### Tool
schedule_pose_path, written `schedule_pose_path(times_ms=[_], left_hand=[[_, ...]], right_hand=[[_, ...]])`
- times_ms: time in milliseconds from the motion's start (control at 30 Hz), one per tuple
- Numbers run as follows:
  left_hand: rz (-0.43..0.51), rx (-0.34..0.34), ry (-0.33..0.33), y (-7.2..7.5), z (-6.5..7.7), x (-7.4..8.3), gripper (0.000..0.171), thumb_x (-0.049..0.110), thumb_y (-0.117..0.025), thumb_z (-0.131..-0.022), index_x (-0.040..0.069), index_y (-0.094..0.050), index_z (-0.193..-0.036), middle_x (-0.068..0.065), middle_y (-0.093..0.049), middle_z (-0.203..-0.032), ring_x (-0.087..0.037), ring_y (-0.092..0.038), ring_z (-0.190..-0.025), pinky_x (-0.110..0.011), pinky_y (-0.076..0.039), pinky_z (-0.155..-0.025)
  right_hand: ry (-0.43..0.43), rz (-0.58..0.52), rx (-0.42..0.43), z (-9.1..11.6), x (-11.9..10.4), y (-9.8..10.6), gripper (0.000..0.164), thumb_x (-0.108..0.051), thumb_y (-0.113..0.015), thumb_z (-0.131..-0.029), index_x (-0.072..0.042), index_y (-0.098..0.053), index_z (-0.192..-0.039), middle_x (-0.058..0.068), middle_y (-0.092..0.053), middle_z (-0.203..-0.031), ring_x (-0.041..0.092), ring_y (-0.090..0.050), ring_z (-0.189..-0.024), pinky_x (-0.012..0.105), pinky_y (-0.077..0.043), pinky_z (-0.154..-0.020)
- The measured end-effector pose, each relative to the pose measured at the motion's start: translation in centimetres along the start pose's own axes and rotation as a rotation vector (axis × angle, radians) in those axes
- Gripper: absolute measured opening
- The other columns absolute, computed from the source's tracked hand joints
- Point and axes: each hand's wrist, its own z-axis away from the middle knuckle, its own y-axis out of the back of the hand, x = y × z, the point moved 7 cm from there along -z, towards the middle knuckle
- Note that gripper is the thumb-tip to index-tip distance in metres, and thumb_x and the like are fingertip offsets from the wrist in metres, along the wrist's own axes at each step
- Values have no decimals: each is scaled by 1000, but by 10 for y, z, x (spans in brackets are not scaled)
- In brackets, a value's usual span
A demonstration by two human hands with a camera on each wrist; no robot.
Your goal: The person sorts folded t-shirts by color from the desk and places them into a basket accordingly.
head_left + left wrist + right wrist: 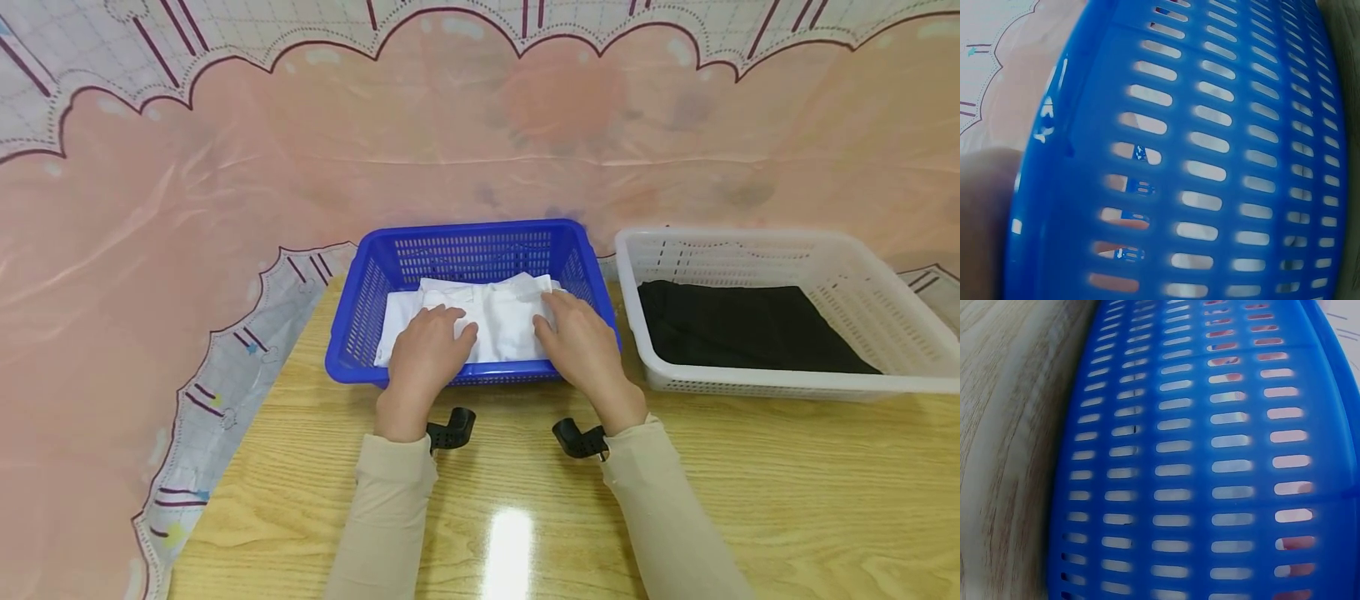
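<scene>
Folded white cloth (506, 321), perhaps a garment, lies in layers inside a blue plastic basket (480, 227). Over the basket's front rim reaches my left hand (429, 350), its relaxed fingers on the left part of the cloth and the thumb apart from them. On the other side, my right hand (581, 343) rests at the cloth's right edge, fingers loosely bent and thumb spread. Both wrist views are filled by the slotted front wall of the basket, with white cloth showing through the slots; the fingertips are hidden there.
To the right of the blue basket stands a white plastic basket (757, 379) holding a folded black cloth (742, 329). Both baskets sit on a wooden table (525, 475) against a pink patterned backdrop (465, 125). Black wrist mounts (452, 429) extend inward beneath the hands.
</scene>
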Motion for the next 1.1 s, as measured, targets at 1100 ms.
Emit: schedule_pose_path(times_ms=[1100], left_hand=[[45, -99, -71, -6, -9, 4, 42, 42, -41, -92, 19, -52, -125, -2, -56, -120, -24, -53, -105, -43, -42, -84]], right_hand=[[33, 26, 76, -5, 4, 2, 34, -31, -49, -90, -15, -58, -119, 4, -40, -136, 27, -40, -121, 50, -38, -87]])
